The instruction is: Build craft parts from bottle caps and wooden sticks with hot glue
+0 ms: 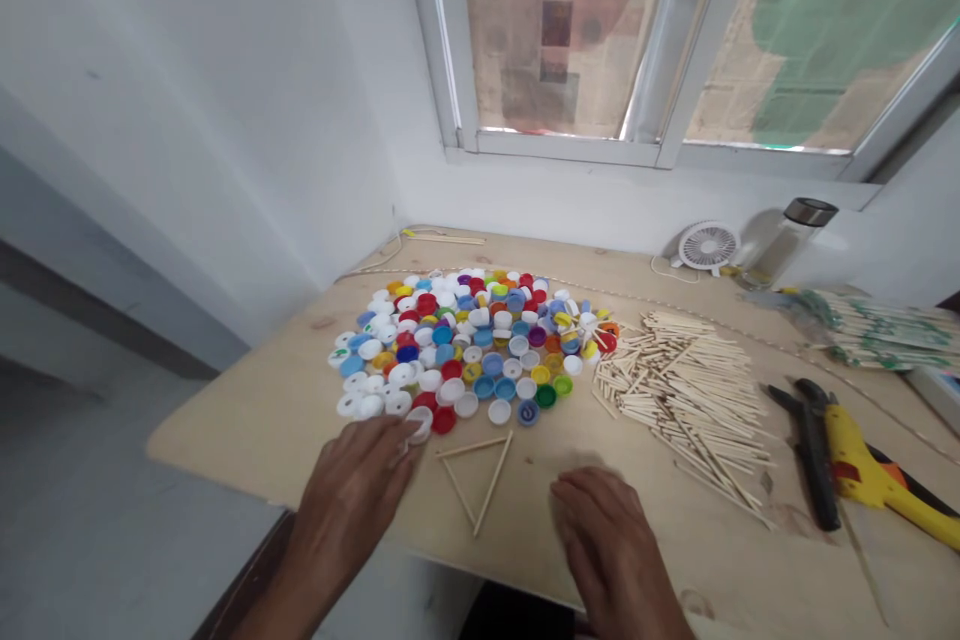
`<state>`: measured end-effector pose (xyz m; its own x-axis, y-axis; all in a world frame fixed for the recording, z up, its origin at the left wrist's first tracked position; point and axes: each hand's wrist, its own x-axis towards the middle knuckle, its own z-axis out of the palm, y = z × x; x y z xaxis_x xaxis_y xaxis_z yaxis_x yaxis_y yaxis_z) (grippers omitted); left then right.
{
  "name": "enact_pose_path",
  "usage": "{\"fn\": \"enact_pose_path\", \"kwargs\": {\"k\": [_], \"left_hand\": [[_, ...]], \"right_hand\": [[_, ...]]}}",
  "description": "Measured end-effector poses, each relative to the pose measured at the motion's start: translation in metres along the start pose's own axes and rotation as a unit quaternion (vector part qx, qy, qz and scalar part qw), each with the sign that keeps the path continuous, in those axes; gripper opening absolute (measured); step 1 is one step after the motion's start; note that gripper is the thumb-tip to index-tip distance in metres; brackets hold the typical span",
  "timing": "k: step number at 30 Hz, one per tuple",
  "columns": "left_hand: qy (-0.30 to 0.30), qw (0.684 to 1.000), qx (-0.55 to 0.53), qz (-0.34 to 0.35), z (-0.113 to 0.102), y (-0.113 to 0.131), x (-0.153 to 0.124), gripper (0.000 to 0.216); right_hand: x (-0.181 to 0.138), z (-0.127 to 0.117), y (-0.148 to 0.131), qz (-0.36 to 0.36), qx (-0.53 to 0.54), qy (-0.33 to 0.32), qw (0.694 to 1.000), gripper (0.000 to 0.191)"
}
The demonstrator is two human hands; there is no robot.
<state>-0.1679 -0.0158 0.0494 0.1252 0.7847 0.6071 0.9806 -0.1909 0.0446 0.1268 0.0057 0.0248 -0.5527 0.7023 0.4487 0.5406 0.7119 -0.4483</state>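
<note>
A triangle of three thin wooden sticks (480, 480) lies on the wooden board (247, 420) near its front edge, between my hands. My left hand (352, 485) rests palm down left of the triangle, fingers stretched out, its fingertips touching a white cap (418, 420) at the edge of a heap of coloured bottle caps (465, 340). My right hand (607, 535) lies flat on the board right of the triangle, fingers slightly curled and empty. A pile of loose wooden sticks (690, 390) lies further right.
A yellow glue gun (874, 470) and black pliers (810, 450) lie at the right. Behind are a small white fan (709, 246), a clear bottle (787, 240) and packets of sticks (877, 330). A white wall stands at the left, a window at the back.
</note>
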Motion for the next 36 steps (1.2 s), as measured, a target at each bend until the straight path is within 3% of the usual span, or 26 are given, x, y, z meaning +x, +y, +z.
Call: {"fn": "enact_pose_path", "kwargs": {"k": [3,8,13,19,23,31,36], "left_hand": [[-0.005,1.0,-0.003,0.012,0.005,-0.001,0.016,0.022],[-0.101,0.991,0.07,0.045,0.009,0.019,0.04,0.019],[-0.129,0.984,0.11,0.053,0.014,0.024,0.049,0.019],[-0.129,0.985,0.094,0.062,0.014,0.024,0.048,0.02],[-0.102,0.993,-0.032,0.049,0.017,0.039,0.055,0.021],[-0.094,0.989,-0.101,0.055,0.049,0.075,0.086,0.021],[-0.099,0.986,-0.109,0.071,0.063,0.081,0.094,0.015]], "right_hand": [[-0.013,-0.008,0.007,0.024,-0.006,0.025,0.999,0.035],[-0.023,-0.014,0.018,0.056,0.003,0.056,0.997,0.024],[-0.023,-0.013,0.02,0.065,0.021,0.055,0.996,0.023],[-0.022,-0.011,0.017,0.075,0.032,0.058,0.995,0.023],[-0.022,-0.011,0.018,0.06,0.026,0.053,0.996,0.025],[-0.021,-0.011,0.015,0.064,0.016,0.054,0.996,0.023],[-0.021,-0.01,0.015,0.066,0.014,0.055,0.996,0.024]]}}
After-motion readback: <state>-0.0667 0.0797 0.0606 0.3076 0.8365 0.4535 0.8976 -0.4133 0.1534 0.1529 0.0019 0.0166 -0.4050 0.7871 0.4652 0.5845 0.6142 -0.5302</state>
